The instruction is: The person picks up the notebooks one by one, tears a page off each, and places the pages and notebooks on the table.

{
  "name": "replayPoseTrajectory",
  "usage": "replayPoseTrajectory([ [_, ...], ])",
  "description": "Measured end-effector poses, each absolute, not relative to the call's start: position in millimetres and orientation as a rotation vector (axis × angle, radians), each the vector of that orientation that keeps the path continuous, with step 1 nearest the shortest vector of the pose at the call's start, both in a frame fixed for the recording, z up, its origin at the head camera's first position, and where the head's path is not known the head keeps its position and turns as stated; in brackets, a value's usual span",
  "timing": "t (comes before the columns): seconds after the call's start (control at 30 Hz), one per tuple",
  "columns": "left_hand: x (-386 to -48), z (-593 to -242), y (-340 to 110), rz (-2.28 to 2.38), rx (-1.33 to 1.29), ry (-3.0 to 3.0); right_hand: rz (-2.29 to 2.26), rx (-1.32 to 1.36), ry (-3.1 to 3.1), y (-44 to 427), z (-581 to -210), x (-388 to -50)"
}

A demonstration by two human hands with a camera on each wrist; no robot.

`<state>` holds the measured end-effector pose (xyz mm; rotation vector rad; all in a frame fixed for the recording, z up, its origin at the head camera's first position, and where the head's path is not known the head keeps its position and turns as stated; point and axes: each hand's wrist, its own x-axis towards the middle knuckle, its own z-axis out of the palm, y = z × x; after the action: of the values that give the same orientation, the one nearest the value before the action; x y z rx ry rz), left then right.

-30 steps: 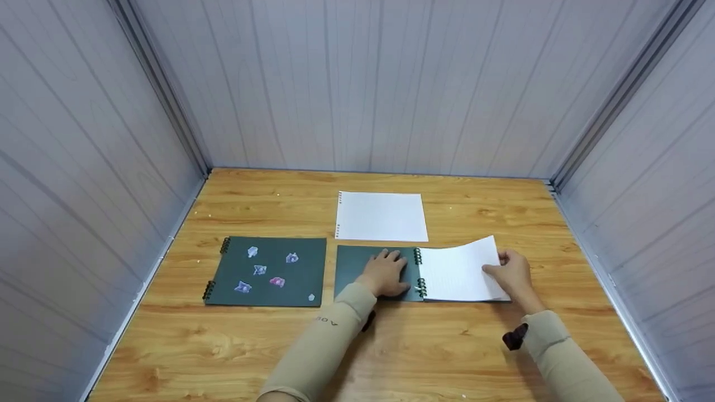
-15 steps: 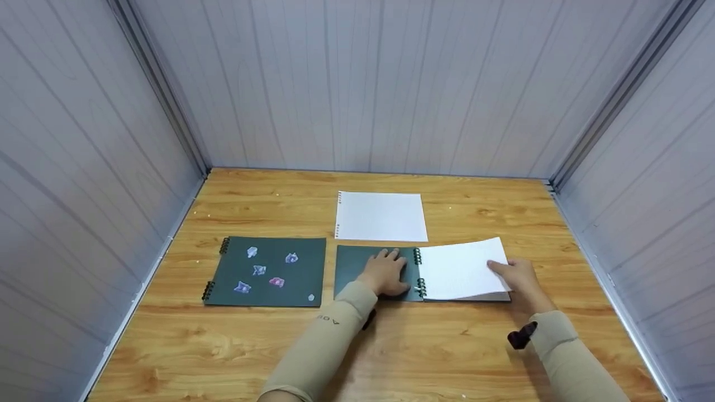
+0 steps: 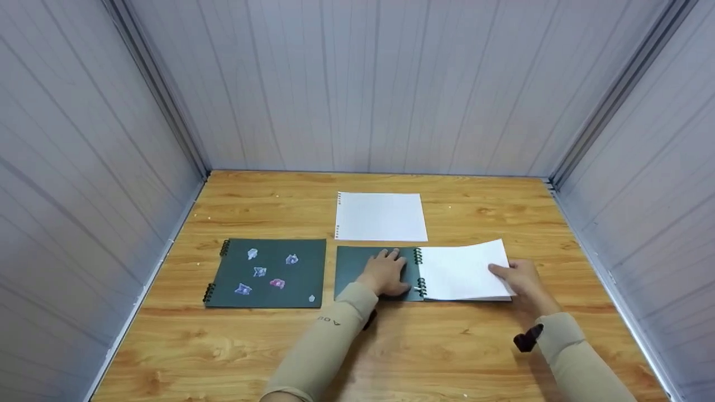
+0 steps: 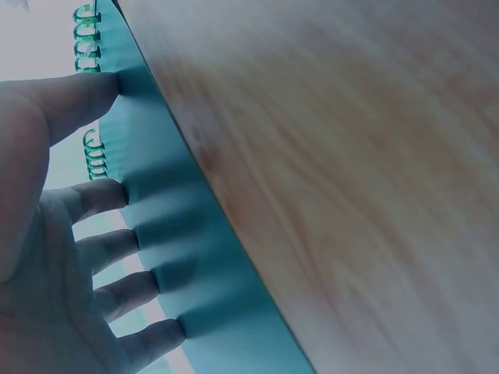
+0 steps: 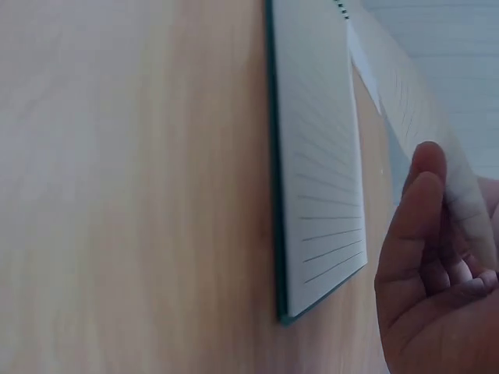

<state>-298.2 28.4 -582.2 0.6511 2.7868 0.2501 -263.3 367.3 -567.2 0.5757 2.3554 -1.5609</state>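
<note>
A spiral notebook point(image 3: 349, 268) lies opened on the table, its dark green cover folded out to the left of the rings. On that cover my left hand point(image 3: 385, 273) presses with straight, spread fingers; in the left wrist view the fingertips point(image 4: 129, 296) touch the green surface. My right hand point(image 3: 522, 282) pinches the right edge of a white page point(image 3: 461, 271) between thumb and fingers. The page is lifted and bowed, as the right wrist view shows, with lined sheets point(image 5: 327, 195) lying flat beneath it.
To the left lies another dark green spiral notebook point(image 3: 301, 279), shut, with several small stickers on its cover. A loose white sheet point(image 3: 381, 216) with punched holes lies behind the opened notebook. Pale panel walls point(image 3: 357, 84) enclose the wooden table point(image 3: 223, 346).
My right hand has shifted slightly right and changed its hold on the page's edge. The raised page has come down a little, towards the right. The left hand stays in place.
</note>
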Motion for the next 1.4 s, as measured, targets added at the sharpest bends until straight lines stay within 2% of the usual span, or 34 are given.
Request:
replayPoseTrajectory([
  [0.6,-296.3,-584.2,32.0,0.21,0.628,2.79,-1.271,0.215,2.602,375.1,-587.2,-241.3],
  [1.0,-296.5,-583.8,31.7,0.211,0.62,2.789,-1.216,0.113,2.64,379.6,-589.1,-240.0],
  [1.4,-295.4,-583.6,29.4,0.232,0.654,2.788,-1.211,0.119,2.639,382.5,-587.3,-234.6],
])
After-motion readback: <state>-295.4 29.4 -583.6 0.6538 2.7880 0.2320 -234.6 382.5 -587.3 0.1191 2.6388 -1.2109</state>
